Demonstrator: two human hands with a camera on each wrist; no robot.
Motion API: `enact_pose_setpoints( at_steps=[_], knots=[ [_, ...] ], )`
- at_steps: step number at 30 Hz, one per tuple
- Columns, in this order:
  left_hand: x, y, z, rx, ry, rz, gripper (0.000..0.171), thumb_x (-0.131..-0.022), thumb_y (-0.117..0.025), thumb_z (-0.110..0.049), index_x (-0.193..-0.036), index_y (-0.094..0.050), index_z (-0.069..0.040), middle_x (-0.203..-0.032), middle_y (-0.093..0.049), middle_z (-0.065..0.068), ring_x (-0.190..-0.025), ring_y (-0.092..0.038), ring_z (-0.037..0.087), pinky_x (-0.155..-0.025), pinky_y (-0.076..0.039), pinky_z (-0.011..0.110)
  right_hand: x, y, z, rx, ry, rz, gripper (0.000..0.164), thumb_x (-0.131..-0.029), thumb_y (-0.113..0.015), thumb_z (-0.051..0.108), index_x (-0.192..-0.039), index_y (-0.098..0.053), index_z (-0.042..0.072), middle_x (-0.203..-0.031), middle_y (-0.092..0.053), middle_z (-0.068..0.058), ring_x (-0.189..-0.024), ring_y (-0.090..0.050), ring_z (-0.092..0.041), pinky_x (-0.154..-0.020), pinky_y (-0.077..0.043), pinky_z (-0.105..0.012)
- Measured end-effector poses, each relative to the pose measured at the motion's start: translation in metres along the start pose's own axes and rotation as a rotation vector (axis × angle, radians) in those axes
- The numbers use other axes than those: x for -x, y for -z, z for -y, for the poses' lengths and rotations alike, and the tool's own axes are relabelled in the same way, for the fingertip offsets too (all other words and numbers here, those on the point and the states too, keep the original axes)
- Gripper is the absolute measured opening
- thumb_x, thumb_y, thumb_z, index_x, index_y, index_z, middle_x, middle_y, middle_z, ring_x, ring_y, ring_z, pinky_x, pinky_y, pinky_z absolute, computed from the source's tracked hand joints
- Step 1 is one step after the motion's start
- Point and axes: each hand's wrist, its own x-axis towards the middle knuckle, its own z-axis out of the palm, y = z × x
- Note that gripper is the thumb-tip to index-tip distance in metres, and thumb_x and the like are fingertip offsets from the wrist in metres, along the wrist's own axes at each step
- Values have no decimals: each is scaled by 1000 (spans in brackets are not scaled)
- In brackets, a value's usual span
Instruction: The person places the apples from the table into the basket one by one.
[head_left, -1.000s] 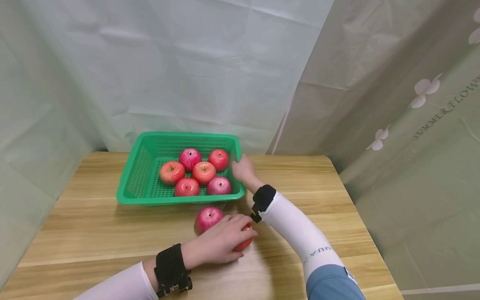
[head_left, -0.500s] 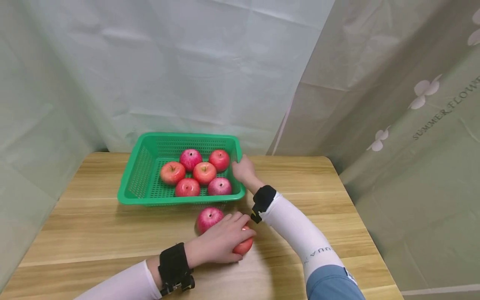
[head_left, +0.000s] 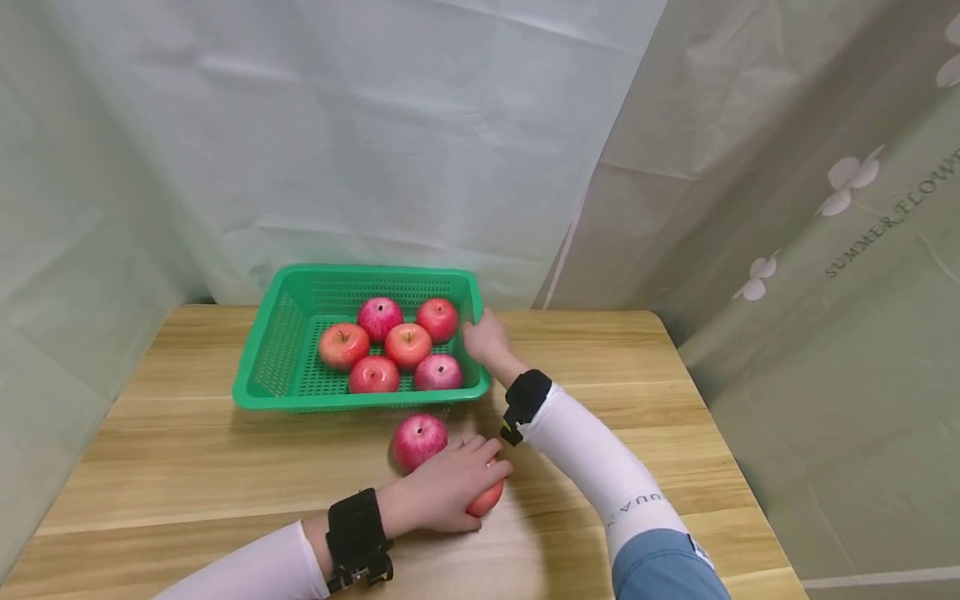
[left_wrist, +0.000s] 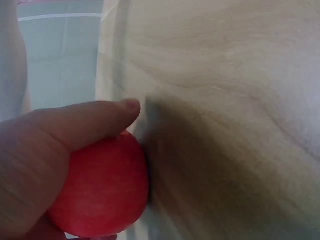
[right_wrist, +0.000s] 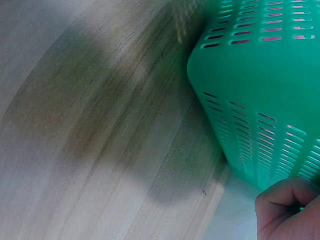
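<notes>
My left hand grips a red apple on the table, in front of the basket. In the left wrist view the thumb lies along the side of this apple, and most of the other fingers are hidden. Just behind the hand sits a darker pink-red apple. My right hand holds the right rim of the green plastic basket. Curled fingers of the right hand show at the basket's rim in the right wrist view. Several red and pinkish apples lie inside the basket, mostly towards its right side.
The wood-grain table ends at a back edge close behind the basket. Pale curtain-like sheets hang behind it and along both sides. The right forearm crosses the right part of the table.
My left hand and wrist have shifted slightly to the right and turned a little around the red apple. The right hand, the basket and the apples in it stay put.
</notes>
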Motion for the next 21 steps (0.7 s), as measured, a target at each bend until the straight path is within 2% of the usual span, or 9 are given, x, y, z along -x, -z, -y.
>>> enact_pose_setpoints(
  at_steps=[5, 11, 16, 21],
  knots=[
    [0, -2, 0, -7, -5, 1, 68, -75, -96, -39, -134, -65, -24, -125, -60, 0, -112, -55, 19, -85, -54, 38, 0, -1, 0, 0, 2, -1, 39, -108, -53, 20, -135, -56, -7, -121, -66, -22, -113, -64, -35, -94, -57, -48],
    [-1, -1, -1, 53, 17, 15, 63, -75, -96, -32, -131, -67, -23, -120, -59, -1, -108, -53, 18, -75, -54, 31, 1, 0, 1, -19, 0, -4, 37, -108, -52, 19, -134, -57, -7, -121, -66, -22, -113, -65, -34, -94, -57, -49],
    [-1, 0, -2, 91, 39, 23, 63, -74, -97, -30, -129, -68, -22, -119, -59, -1, -107, -52, 18, -72, -54, 27, 1, -1, 1, -14, -1, 4, 38, -108, -52, 20, -135, -56, -6, -122, -66, -21, -114, -65, -34, -94, -57, -48],
    [-1, -3, -1, 91, 35, 8, 61, -74, -97, -30, -128, -68, -22, -119, -59, -1, -106, -53, 18, -74, -54, 28, 0, -1, 0, -20, 3, 8, 35, -108, -52, 19, -132, -57, -6, -121, -66, -21, -115, -65, -36, -93, -57, -49]
  ],
)
